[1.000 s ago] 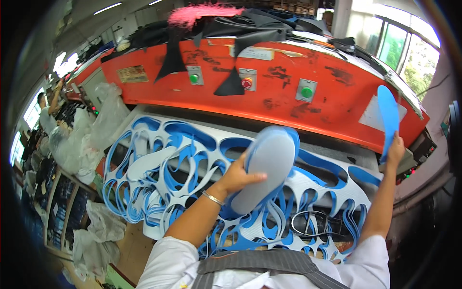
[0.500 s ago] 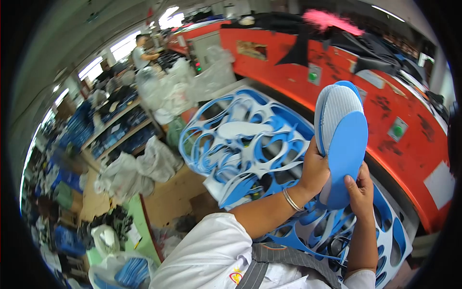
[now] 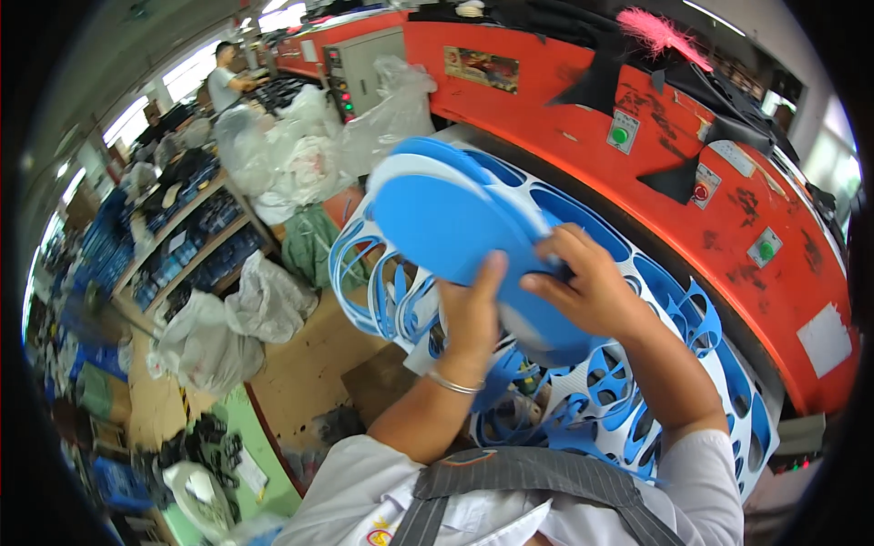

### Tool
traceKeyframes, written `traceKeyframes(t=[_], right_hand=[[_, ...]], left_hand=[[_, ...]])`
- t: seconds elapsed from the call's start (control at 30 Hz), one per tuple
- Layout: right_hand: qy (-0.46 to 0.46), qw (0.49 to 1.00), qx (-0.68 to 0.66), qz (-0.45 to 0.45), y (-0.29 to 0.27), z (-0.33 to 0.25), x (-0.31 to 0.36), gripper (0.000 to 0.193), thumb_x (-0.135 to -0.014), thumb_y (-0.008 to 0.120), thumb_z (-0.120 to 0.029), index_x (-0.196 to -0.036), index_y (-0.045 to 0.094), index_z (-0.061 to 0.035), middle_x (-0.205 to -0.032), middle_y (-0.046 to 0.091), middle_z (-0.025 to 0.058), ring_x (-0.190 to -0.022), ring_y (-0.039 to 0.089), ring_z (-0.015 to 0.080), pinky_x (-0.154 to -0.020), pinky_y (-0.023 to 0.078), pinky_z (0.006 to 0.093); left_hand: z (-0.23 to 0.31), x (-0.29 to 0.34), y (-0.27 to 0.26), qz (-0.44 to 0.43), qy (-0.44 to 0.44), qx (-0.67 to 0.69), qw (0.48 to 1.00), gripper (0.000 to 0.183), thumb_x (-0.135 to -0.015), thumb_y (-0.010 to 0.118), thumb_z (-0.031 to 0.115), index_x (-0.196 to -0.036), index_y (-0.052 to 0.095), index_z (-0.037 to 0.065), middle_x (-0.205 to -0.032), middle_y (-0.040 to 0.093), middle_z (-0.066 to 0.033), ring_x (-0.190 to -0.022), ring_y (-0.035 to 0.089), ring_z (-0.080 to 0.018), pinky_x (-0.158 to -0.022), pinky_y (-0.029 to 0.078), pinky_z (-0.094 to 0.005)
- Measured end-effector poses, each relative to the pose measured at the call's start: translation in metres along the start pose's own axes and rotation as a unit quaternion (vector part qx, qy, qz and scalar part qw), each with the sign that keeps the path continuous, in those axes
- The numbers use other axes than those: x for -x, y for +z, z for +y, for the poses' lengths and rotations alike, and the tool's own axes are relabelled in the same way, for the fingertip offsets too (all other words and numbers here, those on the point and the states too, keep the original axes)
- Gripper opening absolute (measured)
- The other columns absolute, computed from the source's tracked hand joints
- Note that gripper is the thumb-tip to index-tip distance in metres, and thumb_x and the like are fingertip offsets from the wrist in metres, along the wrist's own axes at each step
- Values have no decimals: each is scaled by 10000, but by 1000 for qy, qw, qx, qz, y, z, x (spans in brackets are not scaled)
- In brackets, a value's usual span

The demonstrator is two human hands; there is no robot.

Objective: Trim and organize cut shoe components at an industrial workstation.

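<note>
A stack of blue and white foam insoles is held up in front of me, slanting from upper left to lower right, blue face toward me. My left hand, a metal bangle at its wrist, grips the lower left edge with the thumb on the front. On the stack's right side, my right hand has its thumb and fingers closed over the edge. The stack is slightly blurred. Beneath it lie blue and white cut-out foam sheets, full of sole-shaped holes.
Behind the sheets runs a long red machine with green buttons. Clear plastic bags are heaped by a grey cabinet. To the left stand loaded shelves, white sacks and a green table. A person works far off.
The insole stack has swung from upright at the right to a leftward slant nearer the middle. My right hand has shifted up along its right edge. The view has turned slightly.
</note>
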State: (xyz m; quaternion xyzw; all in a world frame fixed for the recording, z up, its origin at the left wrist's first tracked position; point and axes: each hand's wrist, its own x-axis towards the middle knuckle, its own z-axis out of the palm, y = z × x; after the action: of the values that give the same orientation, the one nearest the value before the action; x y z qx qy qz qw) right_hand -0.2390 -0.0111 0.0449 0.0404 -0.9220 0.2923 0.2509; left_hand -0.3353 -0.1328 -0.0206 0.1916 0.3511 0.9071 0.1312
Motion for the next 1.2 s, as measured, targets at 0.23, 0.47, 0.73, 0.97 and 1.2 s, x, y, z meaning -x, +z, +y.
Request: traceKeyframes(t=[0.23,0.47,0.73,0.97,1.2], right_hand=[[94,950,175,-240,108,121,-126,670,-753,693,-132,-1346,382,-135,-1150,566,181,-1114,535,341,-928,426,420],[200,888,314,-269,168,198,-97,750,-692,710,-90,-1360,376,-160,-1260,496,179,-1209,462,343,-958,403,455],[259,948,188,-10,72,126,-162,619,-814,503,-36,-1393,295,-101,-1125,562,274,-1034,550,419,-878,427,451],[264,913,264,-167,170,22,-158,644,-806,500,-90,-1407,270,-60,-1077,530,274,-967,558,402,-789,492,489],[171,943,126,-255,165,50,-134,681,-812,580,-235,-1388,314,14,-1121,567,234,-1008,576,350,-761,510,432]], left_hand=[[114,-114,-162,106,-7,68,992,567,-899,539,382,-1284,429,-19,-1229,531,-150,-1089,530,-281,-964,416,-396],[109,-148,-229,127,-78,106,983,464,-891,542,275,-1265,458,14,-1215,542,-128,-1093,535,-280,-951,429,-419],[37,-152,-198,89,-207,66,972,519,-840,619,136,-1310,412,60,-1260,496,-104,-1139,490,-287,-995,383,-441],[8,-148,-168,11,-157,114,981,598,-909,561,374,-1357,327,55,-1325,442,-107,-1184,459,-275,-994,388,-430],[16,-150,-170,56,-243,-61,967,468,-854,576,186,-1225,464,-76,-1156,553,-205,-1015,579,-301,-886,476,-411]])
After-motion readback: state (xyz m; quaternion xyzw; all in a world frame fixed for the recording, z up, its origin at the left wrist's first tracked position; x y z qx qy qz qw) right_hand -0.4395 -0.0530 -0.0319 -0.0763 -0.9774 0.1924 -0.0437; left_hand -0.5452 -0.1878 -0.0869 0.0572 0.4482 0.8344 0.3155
